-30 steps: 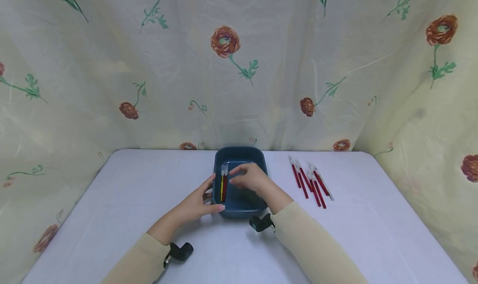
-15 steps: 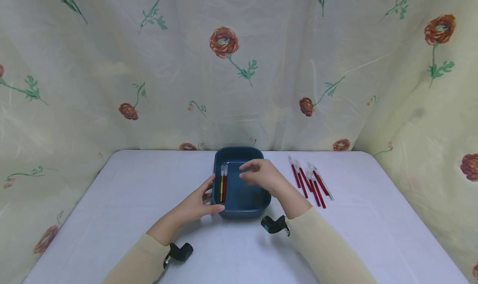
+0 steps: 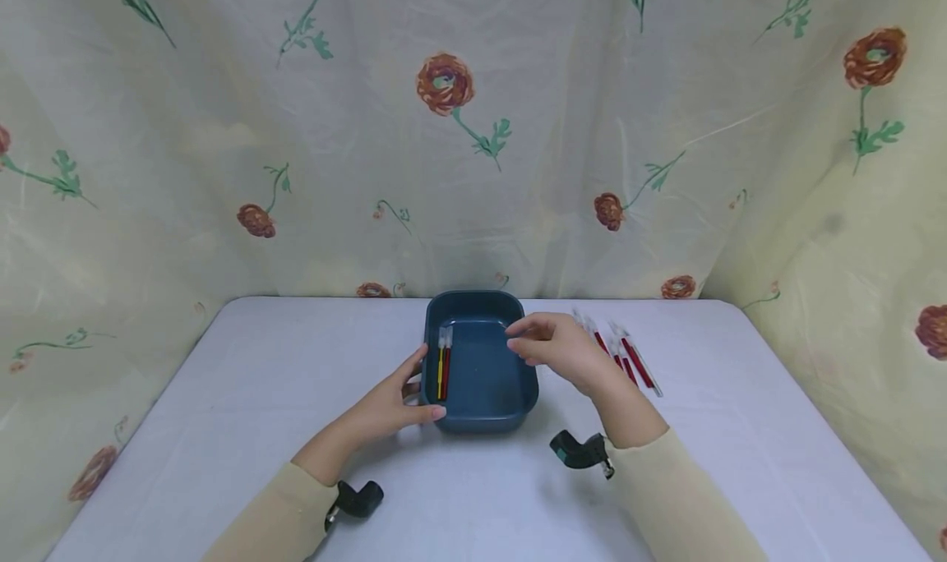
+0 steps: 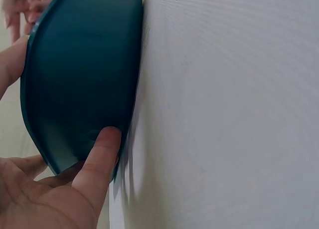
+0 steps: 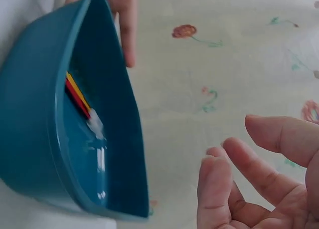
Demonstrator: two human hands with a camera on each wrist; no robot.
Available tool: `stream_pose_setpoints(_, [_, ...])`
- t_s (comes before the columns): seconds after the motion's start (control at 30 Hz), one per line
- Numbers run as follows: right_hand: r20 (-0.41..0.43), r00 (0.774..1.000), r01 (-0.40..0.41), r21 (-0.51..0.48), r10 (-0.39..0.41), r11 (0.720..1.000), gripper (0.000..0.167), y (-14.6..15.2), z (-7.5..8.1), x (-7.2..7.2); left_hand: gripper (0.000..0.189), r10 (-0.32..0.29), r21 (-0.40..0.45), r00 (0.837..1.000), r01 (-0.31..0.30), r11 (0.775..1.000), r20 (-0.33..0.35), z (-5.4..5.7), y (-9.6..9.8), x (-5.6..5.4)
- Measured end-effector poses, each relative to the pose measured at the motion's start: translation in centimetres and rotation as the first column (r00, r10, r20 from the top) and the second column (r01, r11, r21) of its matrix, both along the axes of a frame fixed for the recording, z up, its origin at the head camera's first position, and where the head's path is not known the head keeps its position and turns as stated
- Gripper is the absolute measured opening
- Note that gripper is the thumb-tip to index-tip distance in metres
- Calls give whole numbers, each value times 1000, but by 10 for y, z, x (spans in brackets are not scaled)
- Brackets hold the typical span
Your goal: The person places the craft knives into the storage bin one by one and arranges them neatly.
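A dark blue rectangular box (image 3: 484, 422) stands on the table. My left hand (image 3: 381, 404) holds it at the near left corner, the thumb on the front wall and the other fingers along the left side. A yellow pen (image 3: 440, 373) and a red pen (image 3: 447, 375) lie side by side inside along the left wall, clear caps pointing away from me. Over the box's right rim hovers my right hand (image 3: 565, 352), its fingers loosely bent and nothing between them. It partly hides several red pens (image 3: 640, 365) with clear caps, lying on the table to the right.
White cloth covers the table (image 3: 296, 373). A flowered curtain (image 3: 533, 176) hangs behind it and down both sides. Each wrist wears a black camera mount (image 3: 580, 449).
My right hand has moved right from inside the box to above its right rim, and now covers part of the loose red pens. The left hand and the box have stayed put.
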State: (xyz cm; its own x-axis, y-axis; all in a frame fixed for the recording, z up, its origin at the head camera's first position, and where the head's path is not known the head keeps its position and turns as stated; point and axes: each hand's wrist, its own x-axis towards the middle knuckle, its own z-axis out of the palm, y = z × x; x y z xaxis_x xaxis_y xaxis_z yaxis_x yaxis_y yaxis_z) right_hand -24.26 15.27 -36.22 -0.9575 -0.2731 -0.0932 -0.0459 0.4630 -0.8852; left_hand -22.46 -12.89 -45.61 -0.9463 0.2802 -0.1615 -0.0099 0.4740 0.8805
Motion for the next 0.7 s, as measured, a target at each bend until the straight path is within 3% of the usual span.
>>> stream_pose_setpoints(0.47, [-21,999,37,91,-35,995,34,46,9,8,106,-11,10,1000,11,1000,-5,0,-2,-2])
stream_pose_setpoints(0.7, [-70,997,45,68,-40,997,38,73,12,13,106,-9,11,1000,9,1000,-7,0,-1,-2])
